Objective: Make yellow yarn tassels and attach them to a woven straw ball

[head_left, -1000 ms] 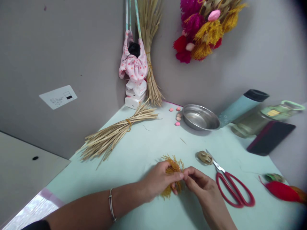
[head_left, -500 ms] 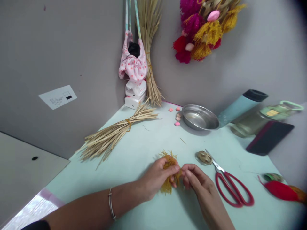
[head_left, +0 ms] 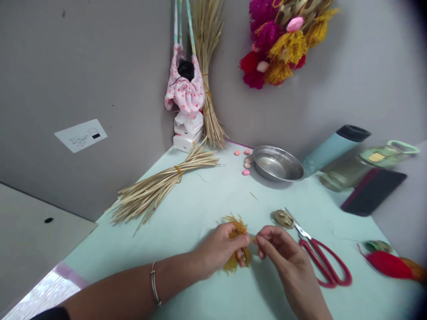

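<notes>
My left hand [head_left: 222, 249] is closed around a bunch of mustard-yellow yarn [head_left: 239, 225], whose frayed ends stick out above and below the fingers. To its right, my right hand [head_left: 278, 249] pinches a thin yellow strand [head_left: 252, 239] that runs out from the bunch. A small gap separates the two hands. Red-handled scissors [head_left: 325, 262] lie just beyond my right hand, their tips by a small coiled tan bundle [head_left: 283, 218].
Behind are a tied straw bundle [head_left: 167, 180], a metal bowl [head_left: 278, 164] and several pink beads [head_left: 246, 172]. Two bottles [head_left: 336, 149] and a dark tablet-like object [head_left: 373, 193] stand at right, near red yarn [head_left: 388, 265]. Colourful tassels [head_left: 287, 46] hang on the wall.
My right hand has moved slightly right, away from the left, so more of the yellow strand shows between them. My left hand still grips the yarn bunch.
</notes>
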Tool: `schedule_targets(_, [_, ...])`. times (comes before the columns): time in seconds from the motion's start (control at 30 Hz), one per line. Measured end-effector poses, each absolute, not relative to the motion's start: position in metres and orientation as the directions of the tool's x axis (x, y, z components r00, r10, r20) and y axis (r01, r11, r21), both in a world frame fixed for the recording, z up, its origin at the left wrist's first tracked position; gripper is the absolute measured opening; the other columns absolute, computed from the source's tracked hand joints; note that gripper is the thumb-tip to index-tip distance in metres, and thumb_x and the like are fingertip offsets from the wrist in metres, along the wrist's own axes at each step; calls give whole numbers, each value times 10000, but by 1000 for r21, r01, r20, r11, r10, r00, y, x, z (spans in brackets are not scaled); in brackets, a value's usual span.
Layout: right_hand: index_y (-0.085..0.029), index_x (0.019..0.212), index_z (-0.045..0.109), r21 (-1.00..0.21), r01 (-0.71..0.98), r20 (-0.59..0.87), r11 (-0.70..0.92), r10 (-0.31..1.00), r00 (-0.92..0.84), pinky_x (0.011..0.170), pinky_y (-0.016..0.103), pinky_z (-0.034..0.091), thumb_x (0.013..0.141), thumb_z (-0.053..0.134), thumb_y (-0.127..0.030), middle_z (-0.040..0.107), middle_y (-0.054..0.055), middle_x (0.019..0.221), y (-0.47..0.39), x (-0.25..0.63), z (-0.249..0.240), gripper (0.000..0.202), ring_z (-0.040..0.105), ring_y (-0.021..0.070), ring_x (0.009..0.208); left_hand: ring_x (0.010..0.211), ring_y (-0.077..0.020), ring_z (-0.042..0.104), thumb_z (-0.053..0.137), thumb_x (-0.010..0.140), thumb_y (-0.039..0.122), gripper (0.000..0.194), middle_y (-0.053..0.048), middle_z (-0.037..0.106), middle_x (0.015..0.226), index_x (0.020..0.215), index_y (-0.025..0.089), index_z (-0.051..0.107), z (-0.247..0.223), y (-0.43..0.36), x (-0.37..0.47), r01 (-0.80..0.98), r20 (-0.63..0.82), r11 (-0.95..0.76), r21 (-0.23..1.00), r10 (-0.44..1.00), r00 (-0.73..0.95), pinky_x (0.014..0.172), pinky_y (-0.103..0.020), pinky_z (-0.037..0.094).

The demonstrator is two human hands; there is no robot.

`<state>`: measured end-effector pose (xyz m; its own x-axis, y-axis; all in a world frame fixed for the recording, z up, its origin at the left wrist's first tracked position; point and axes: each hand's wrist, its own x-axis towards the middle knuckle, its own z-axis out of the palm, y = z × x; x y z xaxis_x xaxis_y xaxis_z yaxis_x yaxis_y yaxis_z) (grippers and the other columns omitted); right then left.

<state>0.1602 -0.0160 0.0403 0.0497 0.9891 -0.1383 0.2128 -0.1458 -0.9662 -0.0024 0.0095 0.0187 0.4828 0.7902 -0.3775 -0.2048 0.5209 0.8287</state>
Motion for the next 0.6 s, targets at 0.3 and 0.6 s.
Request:
schedule_targets(0.3, [-249,933,668,-790,542,211,288,957,-201,671,298,498,915,499,-213,624,66,883,-21,166,34,173,618,219,809,469,-94,512,588,732,340,195,61,488,518,809,166,548,23,10,-3,-210,-399,549,809,776,489,566,-239,419])
schedule_targets(0.6, [-252,1032,649,-686,636,270,354,935,-229,528,234,467,915,477,-151,619,66,912,-28,163,35,231,647,191,766,480,-100,523,582,754,354,200,64,488,526,818,169,538,23,9,-4,-206,-387,533,821,784,485,572,-248,417])
